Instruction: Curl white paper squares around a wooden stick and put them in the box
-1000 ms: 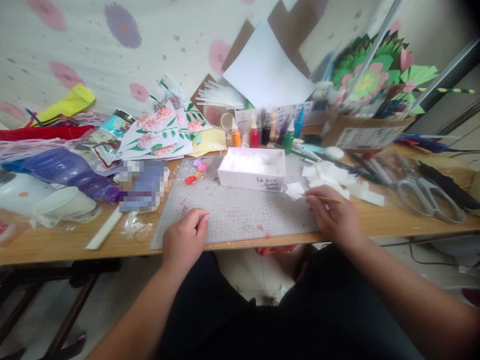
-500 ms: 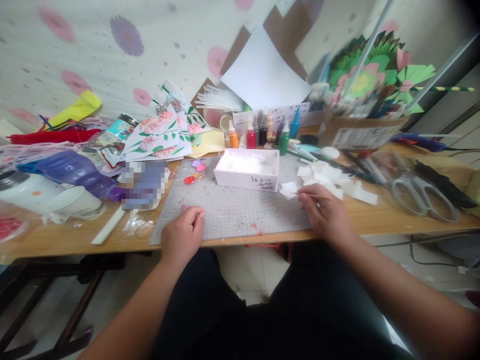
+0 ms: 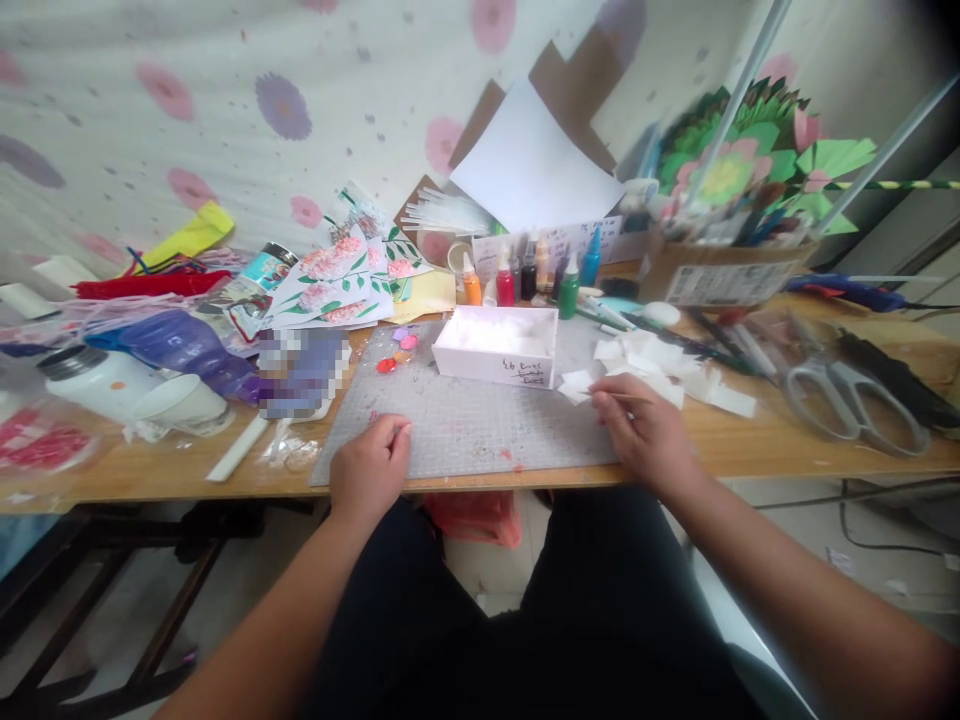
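R hand is pinched narrow on a thin brown wooden stick, held near-level at the R side of a grey gridded cutting mat; its L end is right by a small white paper piece, can't tell if they touch. L hand is curled in, thumb against the bent forefinger, at the mat's front L edge; can't tell if anything's inside. Btwn the hands, farther back on the mat, sits an open white rectangular box w/ handwriting on its front & white stuff inside. Small red, orange, pink & purple paint blobs are L of the box. Just behind it: a row of pointed-cap paint bottles, incl. a green bottle & a red bottle. A loose pile of white paper scraps lies beyond R hand; grey-handled scissors are farther R on the brown wooden counter.
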Action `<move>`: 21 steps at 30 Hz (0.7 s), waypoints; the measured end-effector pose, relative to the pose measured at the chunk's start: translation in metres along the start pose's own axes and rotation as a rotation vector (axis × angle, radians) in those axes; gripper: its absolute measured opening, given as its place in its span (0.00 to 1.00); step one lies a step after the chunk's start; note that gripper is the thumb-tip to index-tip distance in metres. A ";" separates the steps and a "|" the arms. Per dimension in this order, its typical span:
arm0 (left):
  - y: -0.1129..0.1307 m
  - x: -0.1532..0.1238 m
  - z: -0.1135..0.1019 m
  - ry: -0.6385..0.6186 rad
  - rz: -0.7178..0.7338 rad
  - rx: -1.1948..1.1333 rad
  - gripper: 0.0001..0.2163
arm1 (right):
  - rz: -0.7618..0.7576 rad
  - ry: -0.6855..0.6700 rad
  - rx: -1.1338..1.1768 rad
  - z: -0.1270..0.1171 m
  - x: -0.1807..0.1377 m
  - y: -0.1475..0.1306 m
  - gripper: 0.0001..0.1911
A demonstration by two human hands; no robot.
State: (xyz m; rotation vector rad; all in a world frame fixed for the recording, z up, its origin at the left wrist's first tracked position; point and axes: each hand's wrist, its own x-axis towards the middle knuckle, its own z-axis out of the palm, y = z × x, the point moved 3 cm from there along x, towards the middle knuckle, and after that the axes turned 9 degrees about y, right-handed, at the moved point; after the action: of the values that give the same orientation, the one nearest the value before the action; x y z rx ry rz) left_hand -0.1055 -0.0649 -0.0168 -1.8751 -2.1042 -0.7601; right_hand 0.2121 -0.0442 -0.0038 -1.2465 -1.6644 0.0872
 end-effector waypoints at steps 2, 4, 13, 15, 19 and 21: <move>-0.001 0.000 0.000 0.014 0.000 0.006 0.10 | -0.005 0.007 0.006 0.000 0.000 0.000 0.07; -0.002 0.000 0.000 0.036 -0.002 0.012 0.11 | -0.019 0.016 0.019 -0.001 -0.001 -0.001 0.08; -0.002 0.000 -0.002 0.099 -0.001 0.055 0.12 | -0.077 -0.002 0.121 -0.001 -0.004 0.000 0.08; -0.002 0.001 -0.002 0.093 0.003 0.068 0.12 | -0.085 -0.012 0.139 0.000 -0.005 0.000 0.09; 0.000 0.002 -0.003 0.073 0.003 0.087 0.12 | -0.112 -0.037 0.156 0.001 -0.004 -0.001 0.09; 0.001 0.003 -0.003 0.058 0.003 0.096 0.12 | -0.126 -0.044 0.157 0.001 -0.003 -0.002 0.10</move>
State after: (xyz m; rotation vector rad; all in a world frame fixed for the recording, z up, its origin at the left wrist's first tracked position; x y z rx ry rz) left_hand -0.1052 -0.0638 -0.0127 -1.7846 -2.0648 -0.6908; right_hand 0.2097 -0.0471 -0.0055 -1.0270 -1.7347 0.1662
